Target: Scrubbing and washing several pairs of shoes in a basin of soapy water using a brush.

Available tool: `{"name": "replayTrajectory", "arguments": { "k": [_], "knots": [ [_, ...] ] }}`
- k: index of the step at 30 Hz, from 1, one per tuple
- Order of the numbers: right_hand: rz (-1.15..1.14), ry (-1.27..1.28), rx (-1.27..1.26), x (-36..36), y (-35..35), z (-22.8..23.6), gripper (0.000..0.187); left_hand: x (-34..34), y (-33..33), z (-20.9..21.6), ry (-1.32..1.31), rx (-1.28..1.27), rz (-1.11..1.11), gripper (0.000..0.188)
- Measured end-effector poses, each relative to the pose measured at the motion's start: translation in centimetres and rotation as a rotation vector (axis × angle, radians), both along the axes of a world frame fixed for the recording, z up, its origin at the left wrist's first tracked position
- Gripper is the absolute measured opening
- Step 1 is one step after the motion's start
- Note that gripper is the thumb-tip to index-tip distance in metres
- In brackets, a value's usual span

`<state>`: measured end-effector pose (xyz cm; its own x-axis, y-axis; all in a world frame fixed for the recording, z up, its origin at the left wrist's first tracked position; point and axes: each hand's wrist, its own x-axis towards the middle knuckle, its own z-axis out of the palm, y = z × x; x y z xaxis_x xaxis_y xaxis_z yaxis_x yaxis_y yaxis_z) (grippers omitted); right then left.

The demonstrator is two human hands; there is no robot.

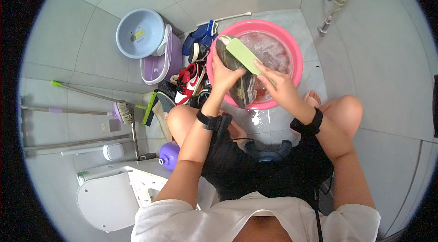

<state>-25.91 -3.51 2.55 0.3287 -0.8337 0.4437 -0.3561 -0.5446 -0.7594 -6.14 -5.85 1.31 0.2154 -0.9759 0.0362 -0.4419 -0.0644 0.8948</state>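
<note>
A dark shoe [235, 89] with a whitish patch at its far end is held over the left side of a pink basin [298, 66]. My left hand [223, 72] grips the shoe along its left edge, fingers wrapped round it. In my right hand [278, 86] is a light green scrubbing brush [244, 55], held by its near end. The brush lies across the upper part of the shoe and touches it; its bristles are hidden underneath. Foamy, reddish water [269, 53] fills the basin, with something pale partly under the suds.
Left of the basin lie a red and white sneaker [188, 84], other dark shoes and blue slippers [199, 39]. A blue basin [140, 33] rests on a purple bucket [169, 62]. Mops and a green squeegee [149, 109] lean leftward. A purple bottle [169, 155] stands near my knee.
</note>
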Motion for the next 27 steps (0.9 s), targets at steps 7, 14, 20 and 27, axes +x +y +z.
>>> {"name": "replayTrajectory", "arguments": {
  "k": [7, 14, 20, 27],
  "knots": [
    [-0.118, -0.143, 0.263, -0.8, -2.2, -0.5, 0.036, -2.4, 0.7, -1.0, -0.249, -0.14, -0.151, 0.112],
    [-0.065, -0.223, 0.243, 0.2, -1.5, -0.6, 0.039, -2.4, 0.2, -0.4, -0.259, -0.254, -0.141, 0.112],
    [-0.048, -0.268, 0.18, 1.3, -1.2, -1.9, 0.039, 0.0, -1.5, -3.3, 0.036, -0.193, -0.168, 0.11],
    [0.019, -0.264, 0.171, 2.0, 0.6, -2.0, 0.039, 0.9, -0.7, -0.5, 0.466, -0.062, -0.131, 0.109]
  ]
}}
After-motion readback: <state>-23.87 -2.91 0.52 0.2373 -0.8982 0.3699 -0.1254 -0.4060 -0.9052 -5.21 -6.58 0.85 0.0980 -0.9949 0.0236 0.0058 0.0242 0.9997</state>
